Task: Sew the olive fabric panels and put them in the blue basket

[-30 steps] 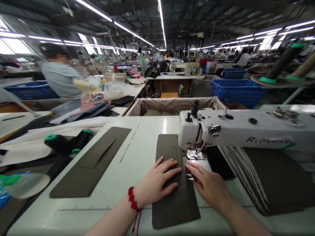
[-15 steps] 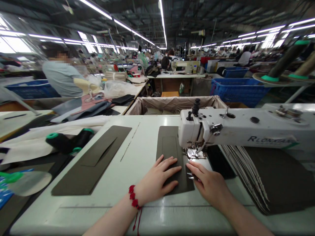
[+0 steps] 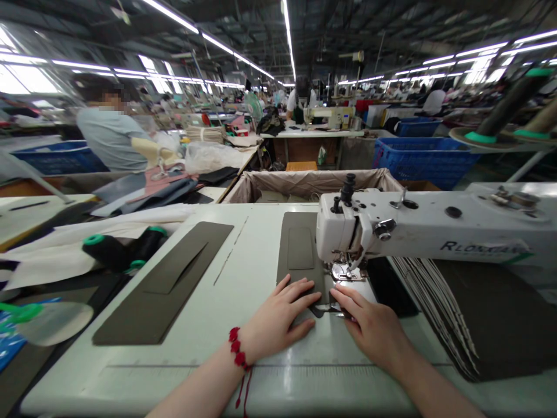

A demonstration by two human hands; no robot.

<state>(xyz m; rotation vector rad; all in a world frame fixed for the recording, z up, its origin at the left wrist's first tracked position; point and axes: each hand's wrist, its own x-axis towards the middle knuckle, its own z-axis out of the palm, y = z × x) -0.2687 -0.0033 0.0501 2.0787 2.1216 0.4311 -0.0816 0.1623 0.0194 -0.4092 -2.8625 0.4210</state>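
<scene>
A dark olive fabric panel with a stitched rectangle lies flat on the table, its right edge beside the presser foot of the sewing machine. My left hand rests spread on the panel's near part, fingers stretched out. Close to the needle area, my right hand is curled around small thread snips; only their metal blades show, pointing left. Its index fingertip is at the panel's near right edge. The handles are hidden in the palm.
A second olive panel with a slit lies at the left. Stacked olive pieces sit under the machine arm at the right. Black thread cones lie left. A cloth-lined bin stands behind the table; a co-worker sits back left.
The panel has slid away from me beneath my hands, so its near edge now ends around my fingers. Both hands stay nearly in place. More of the snips' blades shows.
</scene>
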